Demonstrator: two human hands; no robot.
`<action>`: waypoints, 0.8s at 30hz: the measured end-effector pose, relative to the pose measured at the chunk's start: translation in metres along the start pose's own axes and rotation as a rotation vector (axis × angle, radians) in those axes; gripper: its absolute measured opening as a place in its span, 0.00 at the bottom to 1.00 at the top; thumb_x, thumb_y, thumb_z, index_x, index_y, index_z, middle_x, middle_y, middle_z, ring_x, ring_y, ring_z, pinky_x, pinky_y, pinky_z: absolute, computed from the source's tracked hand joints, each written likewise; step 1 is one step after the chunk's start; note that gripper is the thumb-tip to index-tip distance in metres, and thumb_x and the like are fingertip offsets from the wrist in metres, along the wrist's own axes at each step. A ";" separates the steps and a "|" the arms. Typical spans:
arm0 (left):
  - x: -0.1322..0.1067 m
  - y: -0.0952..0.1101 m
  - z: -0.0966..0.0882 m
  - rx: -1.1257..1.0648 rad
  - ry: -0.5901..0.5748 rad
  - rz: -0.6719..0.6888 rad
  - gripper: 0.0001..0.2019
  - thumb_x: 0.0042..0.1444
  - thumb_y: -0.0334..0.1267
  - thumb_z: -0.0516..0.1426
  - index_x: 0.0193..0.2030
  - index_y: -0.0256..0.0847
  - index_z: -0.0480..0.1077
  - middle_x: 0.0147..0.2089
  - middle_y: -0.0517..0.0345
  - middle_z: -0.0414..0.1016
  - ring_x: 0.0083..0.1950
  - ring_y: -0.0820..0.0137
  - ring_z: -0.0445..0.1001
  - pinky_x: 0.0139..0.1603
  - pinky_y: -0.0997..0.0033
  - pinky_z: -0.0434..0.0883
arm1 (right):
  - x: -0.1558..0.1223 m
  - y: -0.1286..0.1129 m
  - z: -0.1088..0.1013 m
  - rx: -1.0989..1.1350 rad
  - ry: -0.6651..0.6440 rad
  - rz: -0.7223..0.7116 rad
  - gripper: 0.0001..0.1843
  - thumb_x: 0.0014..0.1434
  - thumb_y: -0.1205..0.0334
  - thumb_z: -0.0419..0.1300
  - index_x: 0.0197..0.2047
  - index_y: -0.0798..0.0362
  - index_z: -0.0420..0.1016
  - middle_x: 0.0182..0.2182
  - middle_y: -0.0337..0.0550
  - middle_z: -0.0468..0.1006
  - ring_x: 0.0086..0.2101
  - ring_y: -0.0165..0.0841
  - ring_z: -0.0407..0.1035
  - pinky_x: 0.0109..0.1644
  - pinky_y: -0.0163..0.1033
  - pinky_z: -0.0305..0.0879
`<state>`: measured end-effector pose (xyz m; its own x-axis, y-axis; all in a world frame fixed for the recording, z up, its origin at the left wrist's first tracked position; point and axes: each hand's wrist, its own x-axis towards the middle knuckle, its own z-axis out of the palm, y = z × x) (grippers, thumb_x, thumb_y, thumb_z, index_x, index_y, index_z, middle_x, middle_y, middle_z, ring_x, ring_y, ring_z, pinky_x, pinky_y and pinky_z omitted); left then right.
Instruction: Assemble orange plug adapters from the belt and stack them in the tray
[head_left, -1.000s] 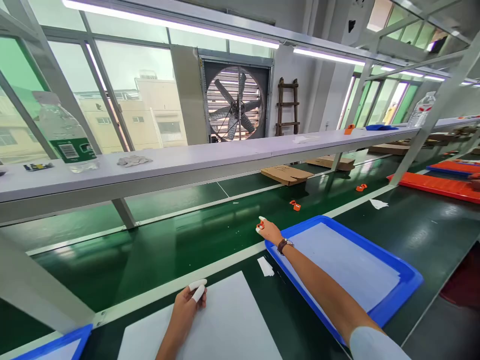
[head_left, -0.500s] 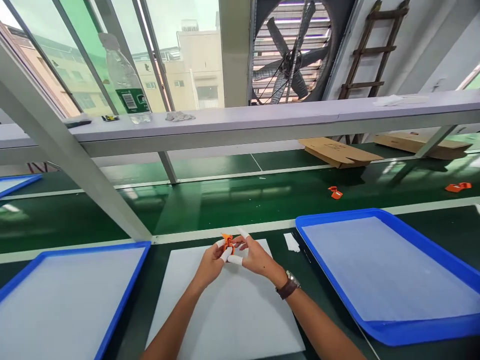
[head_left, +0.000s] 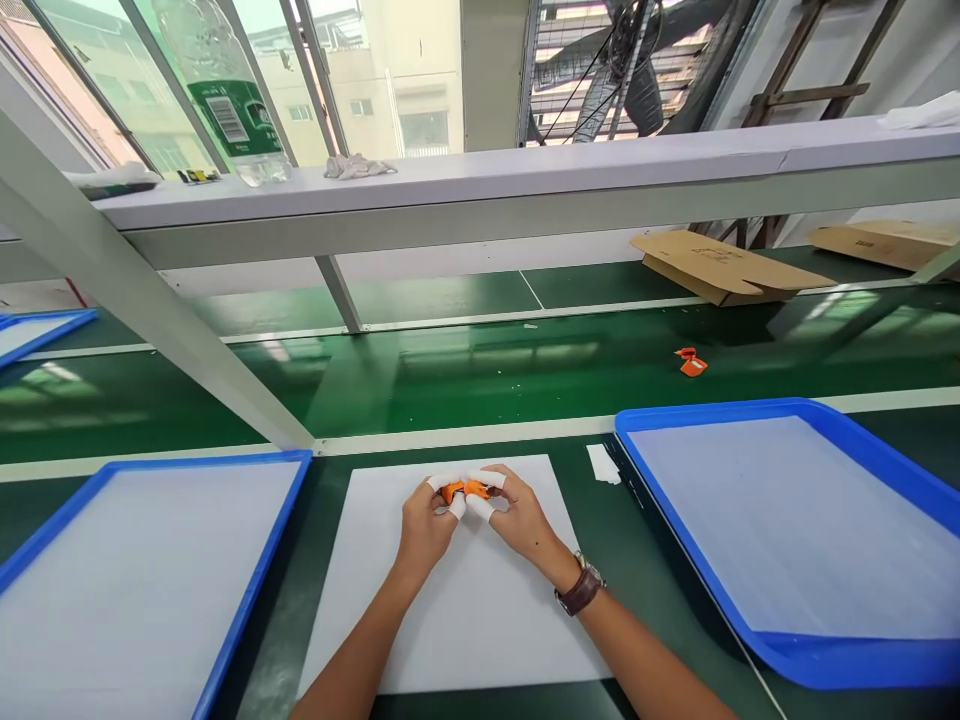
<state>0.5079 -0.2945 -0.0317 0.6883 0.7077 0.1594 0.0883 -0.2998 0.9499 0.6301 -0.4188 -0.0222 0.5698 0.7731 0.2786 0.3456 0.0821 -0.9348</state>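
Observation:
Both hands meet over a white sheet (head_left: 465,600) lying on the green bench. My left hand (head_left: 424,522) and my right hand (head_left: 519,518) pinch the same small orange plastic part (head_left: 463,490) between fingertips that wear white finger cots. The part is held just above the sheet's far end and is partly hidden by the fingers. A brown watch sits on my right wrist.
A blue tray (head_left: 840,660) with a white liner lies to the right, another blue tray (head_left: 247,580) to the left. A second orange part (head_left: 691,361) rests on the green conveyor belt (head_left: 487,385) beyond. A grey shelf beam (head_left: 480,205) with a water bottle (head_left: 221,95) runs overhead; cardboard (head_left: 727,265) lies further back.
My right hand picked an orange part off the belt and brought it back to the white sheet. Both hands now grip it, slightly lower than half a second ago. The view tilted down.

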 end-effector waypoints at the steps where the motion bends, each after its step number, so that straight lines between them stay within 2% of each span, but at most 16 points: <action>1: 0.000 -0.002 0.000 -0.027 -0.009 -0.024 0.12 0.57 0.38 0.60 0.48 0.42 0.76 0.46 0.51 0.79 0.44 0.64 0.80 0.47 0.63 0.79 | -0.001 0.002 0.002 -0.006 0.025 -0.005 0.17 0.61 0.59 0.62 0.54 0.44 0.78 0.46 0.45 0.76 0.42 0.37 0.72 0.45 0.44 0.74; 4: -0.001 -0.004 -0.001 -0.096 -0.066 -0.090 0.15 0.58 0.40 0.61 0.51 0.41 0.76 0.50 0.49 0.81 0.49 0.62 0.81 0.52 0.61 0.79 | -0.003 0.005 0.006 -0.024 0.080 0.004 0.16 0.62 0.58 0.62 0.53 0.43 0.79 0.43 0.45 0.75 0.39 0.36 0.72 0.41 0.43 0.75; 7: -0.002 -0.003 -0.001 -0.159 -0.116 -0.152 0.19 0.57 0.43 0.63 0.55 0.41 0.74 0.54 0.46 0.80 0.53 0.60 0.80 0.56 0.57 0.77 | -0.003 0.006 0.008 -0.023 0.136 0.019 0.14 0.63 0.58 0.61 0.52 0.45 0.79 0.44 0.47 0.74 0.40 0.38 0.72 0.41 0.44 0.76; 11: -0.005 -0.003 0.003 -0.135 -0.039 -0.181 0.17 0.58 0.44 0.63 0.52 0.40 0.75 0.55 0.45 0.80 0.52 0.59 0.81 0.55 0.56 0.78 | -0.006 0.003 0.012 -0.033 0.179 0.010 0.10 0.63 0.60 0.61 0.48 0.47 0.77 0.43 0.47 0.75 0.40 0.37 0.72 0.43 0.44 0.76; 15: -0.007 -0.003 0.004 -0.067 0.037 -0.141 0.13 0.59 0.42 0.61 0.50 0.41 0.76 0.56 0.46 0.79 0.52 0.59 0.81 0.56 0.55 0.78 | -0.008 0.001 0.016 -0.067 0.134 0.026 0.05 0.63 0.62 0.60 0.43 0.49 0.75 0.39 0.44 0.74 0.36 0.34 0.72 0.42 0.42 0.74; 18: -0.007 -0.002 -0.001 -0.062 -0.051 -0.115 0.18 0.57 0.40 0.63 0.54 0.42 0.75 0.59 0.47 0.77 0.54 0.60 0.80 0.57 0.56 0.78 | -0.007 0.004 0.014 -0.102 0.137 0.048 0.06 0.62 0.62 0.60 0.43 0.49 0.75 0.39 0.44 0.75 0.36 0.35 0.72 0.42 0.42 0.73; 21: -0.006 0.000 -0.008 -0.003 -0.185 -0.011 0.24 0.58 0.39 0.63 0.62 0.48 0.71 0.62 0.50 0.74 0.55 0.60 0.79 0.55 0.55 0.79 | -0.004 0.007 0.010 -0.117 0.147 0.070 0.10 0.63 0.60 0.58 0.47 0.49 0.76 0.40 0.44 0.76 0.36 0.35 0.72 0.40 0.42 0.73; 24: -0.006 -0.002 -0.011 0.132 -0.176 0.138 0.21 0.62 0.37 0.58 0.62 0.50 0.71 0.62 0.51 0.74 0.56 0.61 0.78 0.52 0.56 0.81 | -0.004 0.007 0.007 -0.126 0.132 0.059 0.10 0.63 0.60 0.58 0.47 0.48 0.77 0.38 0.44 0.77 0.35 0.36 0.72 0.40 0.42 0.73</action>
<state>0.4957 -0.2916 -0.0314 0.8142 0.5354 0.2244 0.0705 -0.4748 0.8773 0.6247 -0.4170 -0.0312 0.6814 0.6847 0.2586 0.3949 -0.0465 -0.9175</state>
